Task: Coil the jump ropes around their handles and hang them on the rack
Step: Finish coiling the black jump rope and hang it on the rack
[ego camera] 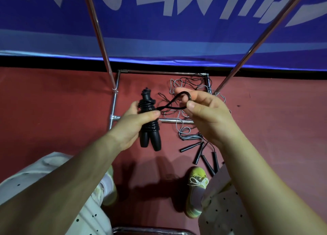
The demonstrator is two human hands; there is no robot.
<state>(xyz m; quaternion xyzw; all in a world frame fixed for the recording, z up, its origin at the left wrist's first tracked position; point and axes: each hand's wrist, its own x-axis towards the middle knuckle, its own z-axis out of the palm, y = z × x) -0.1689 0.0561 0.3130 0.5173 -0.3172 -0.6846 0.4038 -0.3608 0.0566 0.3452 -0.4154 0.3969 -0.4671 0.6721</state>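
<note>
My left hand (131,121) grips a pair of black jump rope handles (149,137) held side by side, with black rope coiled tightly around their middle. A short loop of that black rope (174,102) runs right from the coil to my right hand (207,114), which pinches the loop's end between thumb and fingers. Both hands are held above the red floor. Below them, several loose jump ropes (187,91) with thin black handles (205,155) lie tangled on the floor. The rack's metal poles (99,34) rise at left and right.
The rack's chrome base frame (115,100) lies on the red floor ahead, with a crossbar (169,121) under my hands. A blue banner (159,22) covers the wall behind. My shoes (196,190) stand near the loose handles. A metal bar (150,231) shows at the bottom edge.
</note>
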